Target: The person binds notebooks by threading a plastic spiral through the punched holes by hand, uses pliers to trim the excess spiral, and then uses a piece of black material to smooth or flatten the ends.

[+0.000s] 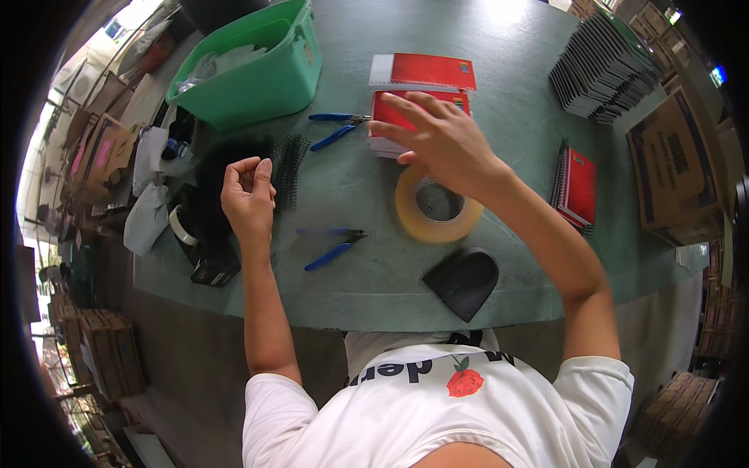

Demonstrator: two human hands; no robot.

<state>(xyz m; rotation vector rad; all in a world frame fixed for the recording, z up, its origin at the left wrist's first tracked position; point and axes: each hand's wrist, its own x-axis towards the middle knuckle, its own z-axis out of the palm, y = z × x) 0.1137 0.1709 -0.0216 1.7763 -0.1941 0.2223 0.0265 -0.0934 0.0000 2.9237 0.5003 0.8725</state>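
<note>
My right hand reaches over a stack of red-covered notepads, its fingers spread and nothing visible in them. Beyond lies another red cover with a white punched edge. On the left, my left hand is closed, thumb against the curled fingers; whatever it may pinch is too small or hidden. Beside it are black spiral binding coils and a dark heap. Blue-handled pliers lie by the stack, and a second blue-handled pair lies nearer me.
A roll of clear tape and a black rounded block lie near the table's front. A green tub stands far left. At right are a bound red notebook, stacked spiral notebooks and a cardboard box.
</note>
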